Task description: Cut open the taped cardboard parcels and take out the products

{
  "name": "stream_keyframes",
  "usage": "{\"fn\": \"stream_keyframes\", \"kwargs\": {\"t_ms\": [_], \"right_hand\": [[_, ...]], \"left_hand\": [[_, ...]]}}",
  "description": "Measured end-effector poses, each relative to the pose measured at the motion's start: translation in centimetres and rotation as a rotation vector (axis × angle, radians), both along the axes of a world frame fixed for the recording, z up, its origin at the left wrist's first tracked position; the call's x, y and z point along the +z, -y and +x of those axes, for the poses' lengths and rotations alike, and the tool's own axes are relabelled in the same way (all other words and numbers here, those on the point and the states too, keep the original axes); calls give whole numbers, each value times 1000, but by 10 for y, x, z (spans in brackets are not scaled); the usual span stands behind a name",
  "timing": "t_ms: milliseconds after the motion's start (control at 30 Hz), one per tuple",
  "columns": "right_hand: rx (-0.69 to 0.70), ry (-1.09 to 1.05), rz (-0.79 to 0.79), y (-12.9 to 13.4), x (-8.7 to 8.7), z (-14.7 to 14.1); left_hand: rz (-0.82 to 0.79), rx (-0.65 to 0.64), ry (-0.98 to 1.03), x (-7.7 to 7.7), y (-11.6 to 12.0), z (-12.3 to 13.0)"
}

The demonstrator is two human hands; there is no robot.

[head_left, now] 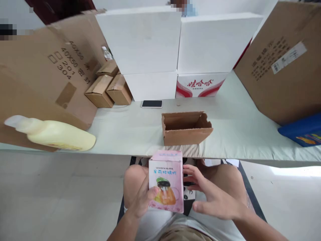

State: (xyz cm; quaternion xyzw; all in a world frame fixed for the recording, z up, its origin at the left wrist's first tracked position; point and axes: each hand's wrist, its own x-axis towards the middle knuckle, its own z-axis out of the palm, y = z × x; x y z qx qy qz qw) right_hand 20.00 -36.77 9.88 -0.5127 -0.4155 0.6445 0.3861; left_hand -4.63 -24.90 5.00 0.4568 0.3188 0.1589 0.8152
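A pink box (166, 187) with a teapot picture is held upright above my lap, just in front of the table edge. My left hand (143, 198) grips its left side, the thumb lying on the front face. At the box's right side is my right hand (209, 194), its fingers spread and its thumb apart from the box; whether the fingertips touch the side I cannot tell. Beyond the pink box, an open brown cardboard box (187, 136) stands on the table (125, 130) near its front edge.
White boxes (147, 43) are stacked at the back, with a phone (151, 104) before them. Small cartons (100, 92), a large carton (45, 77) and a yellow bottle (60, 134) stand left. Another large carton (283, 77) and a blue package (301, 130) are right.
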Motion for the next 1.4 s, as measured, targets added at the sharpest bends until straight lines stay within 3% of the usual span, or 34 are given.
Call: {"fn": "stream_keyframes", "kwargs": {"t_ms": [67, 133, 200, 267, 333, 400, 500, 633, 800, 900, 967, 1033, 1167, 1267, 1400], "right_hand": [[-7, 53, 82, -23, 18, -3], [-81, 114, 156, -63, 47, 3], [-171, 165, 160, -119, 81, 15], [-361, 221, 121, -183, 109, 32], [-505, 223, 80, -241, 124, 47], [-540, 236, -16, -282, 126, 57], [-538, 250, -88, -307, 114, 63], [-532, 256, -101, -291, 94, 69], [-548, 213, 180, -211, 99, 88], [-700, 209, 388, -150, 103, 104], [-848, 248, 452, -116, 94, 120], [-1007, 269, 426, -92, 74, 142], [-1278, 294, 75, -72, 17, 194], [-1336, 352, -185, -73, -16, 226], [-1362, 430, -307, -85, -36, 260]], "left_hand": [[89, 128, 31, 22, -17, 14], [209, 184, 30, 57, -52, 40], [339, 204, 79, 98, -103, 74], [431, 243, 51, 133, -161, 112], [396, 233, -32, 153, -215, 147], [311, 228, -102, 155, -253, 171], [220, 266, -207, 142, -276, 187], [293, 195, -231, 129, -258, 189], [709, 41, -8, 140, -202, 175], [826, 112, 112, 136, -190, 153], [804, 231, 144, 117, -197, 138], [715, 352, 169, 86, -209, 126], [475, 511, 110, 10, -221, 121], [377, 396, -3, -29, -218, 128], [362, 216, -104, -43, -215, 145]]}}
